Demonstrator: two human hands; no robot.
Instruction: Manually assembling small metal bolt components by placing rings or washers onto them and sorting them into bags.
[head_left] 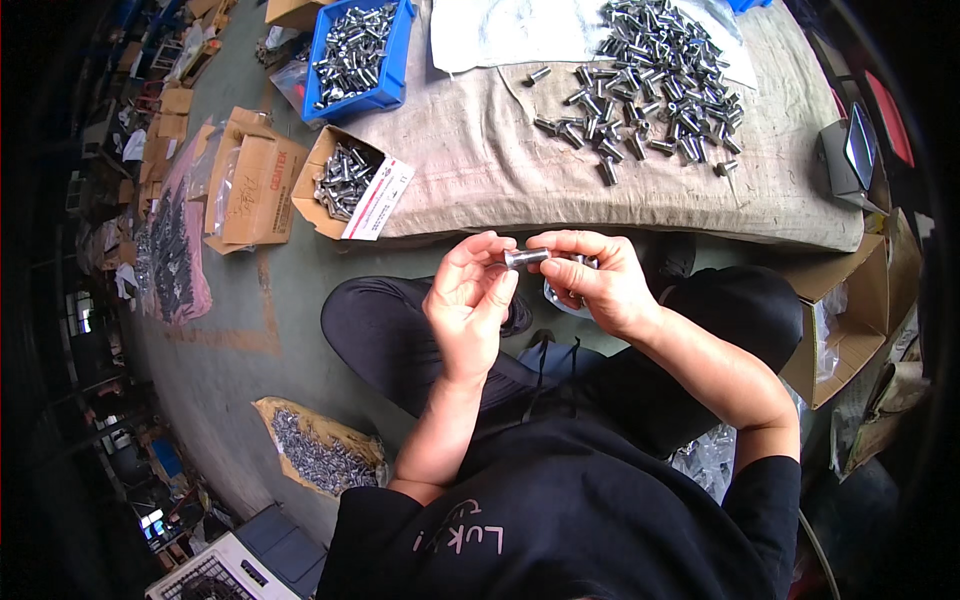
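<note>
Pinching hands: the left hand [468,312] has thumb and fingertips at the wider end of a metal part [527,258]; the right hand [612,285] grasps its other end, with more pieces [588,262] in its curled fingers (how many, I cannot tell).
Part: roughly level, just off the near edge of the table [480,190].
Fingertips: best kept light and to the ends, I judge, leaving the shank visible and free to turn; smooth metal could slip under a hard, uneven squeeze.
Pieces: better tucked clear of the working thumb, lest one drop.
Table: covered in wrinkled cloth, a loose pile [665,90] on its far right half, partly over a white sheet [490,35].
Bin [398,62]: blue, full of parts, at the table's far left edge.
Carton [314,205]: open, part-filled, by the table's near left corner.
Floor [300,275]: grey-green; a box [255,190] stands left of the table, and a yellow sack [350,438] of small metal bits lies well this side of it.
Crate [865,330]: open cardboard, beside the table's near right corner.
</note>
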